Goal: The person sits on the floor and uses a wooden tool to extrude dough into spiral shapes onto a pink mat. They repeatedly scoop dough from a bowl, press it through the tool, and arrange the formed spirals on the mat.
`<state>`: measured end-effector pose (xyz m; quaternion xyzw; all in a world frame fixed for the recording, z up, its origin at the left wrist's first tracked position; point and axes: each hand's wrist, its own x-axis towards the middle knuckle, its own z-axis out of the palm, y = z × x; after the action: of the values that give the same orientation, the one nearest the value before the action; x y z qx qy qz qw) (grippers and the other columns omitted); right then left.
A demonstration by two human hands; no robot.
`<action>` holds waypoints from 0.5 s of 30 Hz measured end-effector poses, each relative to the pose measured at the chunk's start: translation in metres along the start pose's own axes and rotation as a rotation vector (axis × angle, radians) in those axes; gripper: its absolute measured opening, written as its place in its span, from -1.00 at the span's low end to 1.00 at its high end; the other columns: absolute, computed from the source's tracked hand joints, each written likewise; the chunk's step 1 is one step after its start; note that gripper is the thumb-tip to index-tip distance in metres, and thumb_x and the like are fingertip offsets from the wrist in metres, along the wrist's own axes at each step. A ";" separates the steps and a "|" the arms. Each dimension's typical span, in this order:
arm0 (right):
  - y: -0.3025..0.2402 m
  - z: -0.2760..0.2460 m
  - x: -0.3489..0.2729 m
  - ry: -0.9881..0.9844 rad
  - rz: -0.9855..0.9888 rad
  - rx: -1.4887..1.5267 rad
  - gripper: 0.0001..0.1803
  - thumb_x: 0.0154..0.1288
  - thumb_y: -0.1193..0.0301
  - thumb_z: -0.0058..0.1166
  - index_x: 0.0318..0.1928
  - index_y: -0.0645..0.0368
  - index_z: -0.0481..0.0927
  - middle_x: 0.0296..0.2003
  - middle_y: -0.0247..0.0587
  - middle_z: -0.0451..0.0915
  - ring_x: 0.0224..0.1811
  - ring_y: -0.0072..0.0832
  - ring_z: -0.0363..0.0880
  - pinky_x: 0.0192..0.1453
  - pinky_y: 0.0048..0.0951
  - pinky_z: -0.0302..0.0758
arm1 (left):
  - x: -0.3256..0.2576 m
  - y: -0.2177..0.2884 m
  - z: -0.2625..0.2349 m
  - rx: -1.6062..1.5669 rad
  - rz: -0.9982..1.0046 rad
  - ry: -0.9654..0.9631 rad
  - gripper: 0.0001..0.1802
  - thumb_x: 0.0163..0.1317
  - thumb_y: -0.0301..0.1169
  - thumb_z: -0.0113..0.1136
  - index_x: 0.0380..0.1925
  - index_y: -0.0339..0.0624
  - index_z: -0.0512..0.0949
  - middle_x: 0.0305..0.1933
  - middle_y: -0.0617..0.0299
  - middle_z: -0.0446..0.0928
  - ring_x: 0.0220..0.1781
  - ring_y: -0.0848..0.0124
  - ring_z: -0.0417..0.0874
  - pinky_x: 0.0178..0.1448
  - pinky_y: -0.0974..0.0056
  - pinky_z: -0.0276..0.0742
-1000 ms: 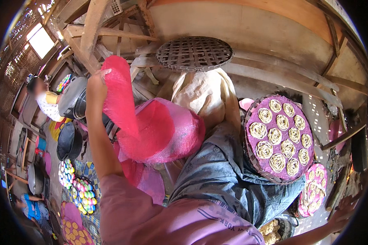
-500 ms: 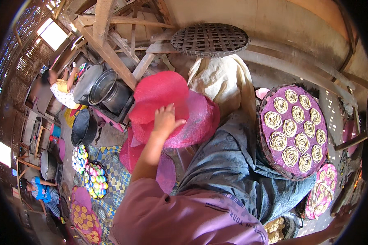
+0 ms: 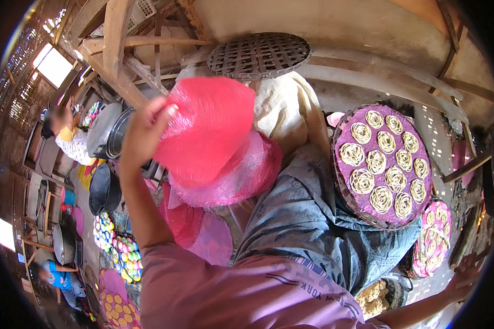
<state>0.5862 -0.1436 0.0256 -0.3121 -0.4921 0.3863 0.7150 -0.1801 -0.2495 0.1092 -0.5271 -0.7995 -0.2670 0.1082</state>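
My left hand (image 3: 147, 129) pinches the left edge of a thin red mesh sheet (image 3: 211, 129), which is lifted and slightly blurred. Beneath it lies a stack of pink mesh sheets (image 3: 247, 178), close to my left leg. My right hand (image 3: 466, 279) is stretched far out at the lower right, dim near the picture's rim. Its fingers look spread, with nothing visible in them. Between my hands stands a round tray (image 3: 409, 120) covered in purple mesh. Several pale noodle-like coils (image 3: 376, 162) lie on it.
Another tray of coils (image 3: 431, 241) lies near my right arm, beside a container of crumbly tan dough (image 3: 376, 299). A woven round tray (image 3: 260, 55) leans at the back above cream cloth (image 3: 282, 104). Two people, pots (image 3: 104, 189) and colourful bundles (image 3: 127, 257) are at left.
My left hand has moved left from the top of the stack and now raises the red sheet by its edge. My right hand has come into view at the lower right.
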 end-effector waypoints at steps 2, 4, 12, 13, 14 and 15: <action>0.001 -0.002 0.000 -0.030 0.008 0.019 -0.22 0.46 0.06 -0.26 0.48 0.27 -0.08 -0.22 -0.20 0.36 -0.28 -0.51 0.30 -0.17 -0.56 0.25 | 0.029 -0.003 -0.014 0.040 0.177 0.100 -0.74 0.30 -0.35 0.15 -0.11 -0.29 0.56 -0.20 -0.10 0.62 -0.19 -0.03 0.65 -0.04 0.16 0.52; 0.003 -0.005 -0.001 -0.056 0.001 0.017 -0.22 0.47 0.04 -0.31 0.49 0.26 -0.11 -0.28 -0.24 0.30 -0.33 -0.54 0.21 -0.20 -0.55 0.20 | 0.052 -0.017 -0.014 -0.430 0.063 -0.082 -0.74 0.31 -0.34 0.13 -0.12 -0.29 0.58 -0.21 -0.13 0.62 -0.17 -0.04 0.65 -0.04 0.13 0.52; -0.015 0.014 -0.016 0.117 0.028 0.008 -0.15 0.43 -0.01 -0.22 0.48 0.30 -0.09 -0.22 -0.16 0.33 -0.40 -0.54 0.18 -0.27 -0.53 0.21 | 0.075 -0.068 -0.003 0.270 0.088 0.077 -0.77 0.28 -0.38 0.16 -0.15 -0.25 0.64 -0.23 -0.16 0.61 -0.16 -0.06 0.66 -0.08 0.11 0.53; -0.018 0.023 -0.017 0.249 0.024 -0.002 -0.15 0.43 -0.01 -0.22 0.48 0.30 -0.09 -0.19 -0.15 0.34 -0.39 -0.54 0.18 -0.27 -0.53 0.21 | 0.073 -0.062 -0.004 0.236 0.072 0.076 -0.77 0.27 -0.39 0.17 -0.14 -0.25 0.64 -0.23 -0.16 0.61 -0.17 -0.06 0.66 -0.09 0.12 0.54; -0.022 0.032 -0.017 0.381 0.021 -0.013 -0.15 0.44 -0.02 -0.22 0.48 0.31 -0.09 -0.16 -0.13 0.35 -0.38 -0.54 0.18 -0.27 -0.53 0.21 | 0.071 -0.053 -0.005 0.177 0.073 0.082 -0.78 0.27 -0.39 0.17 -0.14 -0.25 0.64 -0.23 -0.16 0.61 -0.17 -0.06 0.66 -0.09 0.13 0.54; -0.024 0.040 -0.017 0.543 -0.009 -0.011 -0.15 0.44 -0.02 -0.22 0.48 0.31 -0.09 -0.13 -0.12 0.36 -0.37 -0.54 0.18 -0.27 -0.54 0.21 | 0.070 -0.042 -0.008 0.143 0.120 0.057 -0.78 0.27 -0.39 0.18 -0.15 -0.25 0.64 -0.24 -0.14 0.62 -0.19 -0.05 0.66 -0.08 0.16 0.54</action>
<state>0.5504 -0.1677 0.0506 -0.4061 -0.2857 0.2824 0.8208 -0.2482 -0.2116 0.1350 -0.5574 -0.7800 -0.2170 0.1840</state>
